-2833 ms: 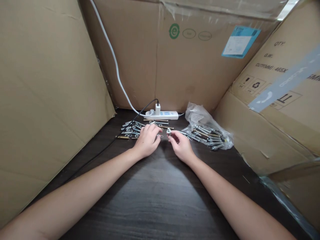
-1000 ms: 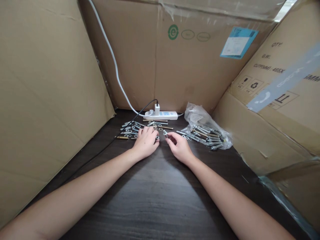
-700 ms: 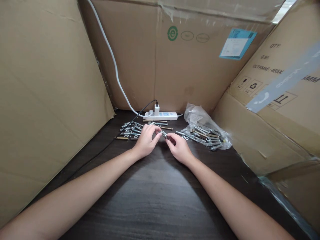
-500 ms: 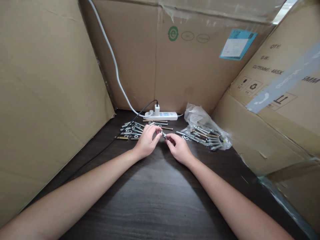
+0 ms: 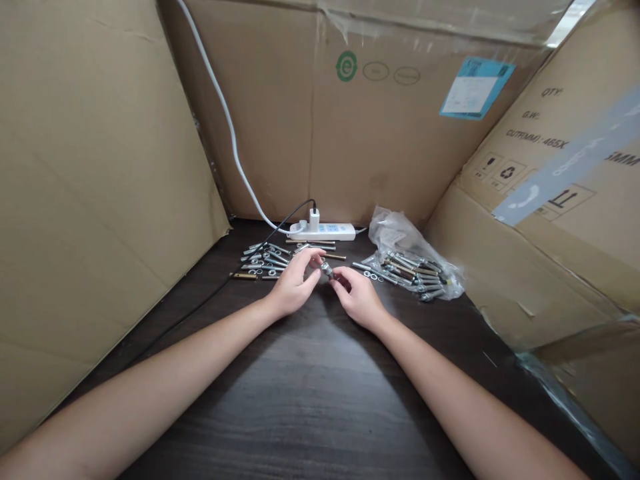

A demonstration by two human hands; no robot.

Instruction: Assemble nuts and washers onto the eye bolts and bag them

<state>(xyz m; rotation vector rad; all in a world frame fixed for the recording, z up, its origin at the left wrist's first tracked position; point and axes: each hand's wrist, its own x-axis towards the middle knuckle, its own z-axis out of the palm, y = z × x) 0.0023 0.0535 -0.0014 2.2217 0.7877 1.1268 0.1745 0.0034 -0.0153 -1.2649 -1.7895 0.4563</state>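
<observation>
My right hand (image 5: 356, 293) pinches a short metal bolt (image 5: 327, 269) between thumb and fingers. The bolt's upper end, with what looks like a nut and washer, points up and left; its lower part is hidden by the fingers. Just to the left, my left hand (image 5: 296, 283) is open, its thumb and index finger apart beside the nut end. Behind that hand lie several loose bolts and sleeves (image 5: 274, 257), with washers and nuts among them. By the right hand are a few washers (image 5: 367, 274) and a metal rod (image 5: 361, 267).
A clear plastic bag (image 5: 395, 230) spills more bolts (image 5: 415, 272) at the right. At the back sits a white power strip (image 5: 336, 232) with a plugged-in charger (image 5: 314, 220). A black cable (image 5: 200, 303) crosses the table's left side. Cardboard boxes (image 5: 270, 120) wall in the table (image 5: 320, 400).
The left thumb and index finger have spread apart from the bolt's nut end, which now shows more. The right hand keeps its hold in nearly the same place.
</observation>
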